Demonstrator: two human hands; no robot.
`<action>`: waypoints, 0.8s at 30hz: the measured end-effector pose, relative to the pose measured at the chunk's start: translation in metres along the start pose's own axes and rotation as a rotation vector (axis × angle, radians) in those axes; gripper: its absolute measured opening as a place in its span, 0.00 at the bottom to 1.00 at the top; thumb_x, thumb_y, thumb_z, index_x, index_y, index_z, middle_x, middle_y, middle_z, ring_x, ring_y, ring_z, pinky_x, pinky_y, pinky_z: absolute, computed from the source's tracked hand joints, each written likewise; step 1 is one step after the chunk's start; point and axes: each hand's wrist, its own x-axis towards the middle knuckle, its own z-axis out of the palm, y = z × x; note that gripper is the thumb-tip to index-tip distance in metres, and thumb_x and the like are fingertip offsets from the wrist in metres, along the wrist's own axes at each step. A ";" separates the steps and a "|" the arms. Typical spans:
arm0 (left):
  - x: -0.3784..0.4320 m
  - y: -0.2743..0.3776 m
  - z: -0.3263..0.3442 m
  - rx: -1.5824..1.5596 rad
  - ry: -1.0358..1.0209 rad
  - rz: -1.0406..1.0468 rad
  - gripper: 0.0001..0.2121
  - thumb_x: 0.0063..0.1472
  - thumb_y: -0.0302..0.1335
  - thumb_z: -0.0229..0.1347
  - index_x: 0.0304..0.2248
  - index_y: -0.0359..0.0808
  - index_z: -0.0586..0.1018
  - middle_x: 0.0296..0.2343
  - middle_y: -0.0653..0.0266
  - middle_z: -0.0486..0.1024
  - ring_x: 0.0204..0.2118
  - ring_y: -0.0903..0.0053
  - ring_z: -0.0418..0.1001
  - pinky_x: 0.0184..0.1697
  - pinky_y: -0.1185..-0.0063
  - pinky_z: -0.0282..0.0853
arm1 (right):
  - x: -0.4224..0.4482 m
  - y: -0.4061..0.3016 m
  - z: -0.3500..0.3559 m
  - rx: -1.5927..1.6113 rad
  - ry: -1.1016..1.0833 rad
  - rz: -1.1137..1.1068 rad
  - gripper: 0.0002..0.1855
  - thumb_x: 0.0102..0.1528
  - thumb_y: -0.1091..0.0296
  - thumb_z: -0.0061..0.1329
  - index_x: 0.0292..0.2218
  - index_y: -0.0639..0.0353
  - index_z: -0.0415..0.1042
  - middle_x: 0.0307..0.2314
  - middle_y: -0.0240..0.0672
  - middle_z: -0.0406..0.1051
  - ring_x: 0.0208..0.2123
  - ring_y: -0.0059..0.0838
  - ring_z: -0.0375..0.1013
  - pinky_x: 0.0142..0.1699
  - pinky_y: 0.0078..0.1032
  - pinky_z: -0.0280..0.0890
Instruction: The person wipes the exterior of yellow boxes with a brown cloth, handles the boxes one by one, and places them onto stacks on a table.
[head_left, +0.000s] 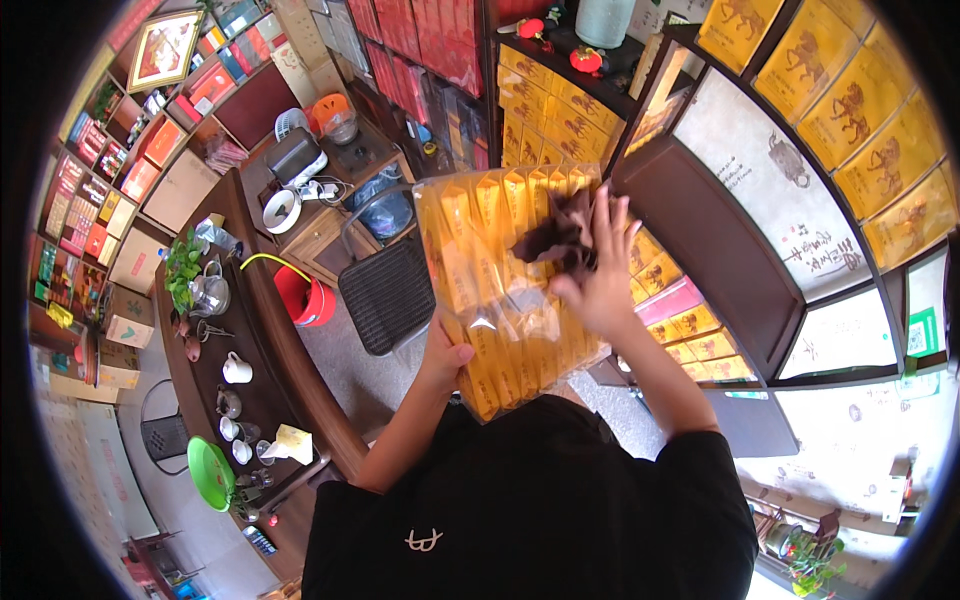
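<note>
In front of my chest I hold a clear plastic-wrapped pack of yellow boxes (491, 277), tilted up towards me. My left hand (448, 349) grips its lower left edge, the thumb lying on the wrap and the other fingers hidden behind. A crumpled dark brown cloth (559, 232) lies against the upper right of the pack. My right hand (607, 277) presses over the cloth with its fingers spread, the palm side hidden. Light glints off the creased wrap.
A black woven chair (388, 296) and a red bucket (304, 295) stand to the left. Beyond them, a wooden tea table (300, 375) bears a glass kettle (210, 291) and cups. Shelves of yellow boxes (851, 112) with horse pictures rise on the right.
</note>
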 end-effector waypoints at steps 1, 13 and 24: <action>-0.001 0.002 -0.002 0.016 0.006 0.007 0.47 0.41 0.39 0.71 0.56 0.32 0.57 0.48 0.59 0.67 0.50 0.72 0.69 0.50 0.71 0.70 | -0.005 -0.010 -0.002 0.105 -0.018 -0.054 0.45 0.46 0.28 0.44 0.54 0.57 0.64 0.63 0.50 0.38 0.63 0.64 0.34 0.61 0.63 0.33; -0.013 -0.015 0.006 0.216 -0.089 -0.018 0.52 0.39 0.36 0.71 0.59 0.32 0.50 0.51 0.60 0.63 0.54 0.72 0.64 0.56 0.71 0.60 | 0.079 -0.058 -0.021 0.155 0.101 -0.196 0.35 0.48 0.37 0.50 0.45 0.60 0.69 0.49 0.47 0.65 0.51 0.51 0.64 0.56 0.50 0.54; -0.035 0.002 -0.010 0.262 0.009 0.074 0.49 0.35 0.33 0.72 0.55 0.27 0.58 0.48 0.58 0.69 0.50 0.71 0.69 0.54 0.72 0.64 | 0.079 0.037 0.000 0.109 0.394 -0.045 0.20 0.49 0.52 0.56 0.32 0.64 0.76 0.28 0.42 0.75 0.33 0.42 0.75 0.45 0.39 0.67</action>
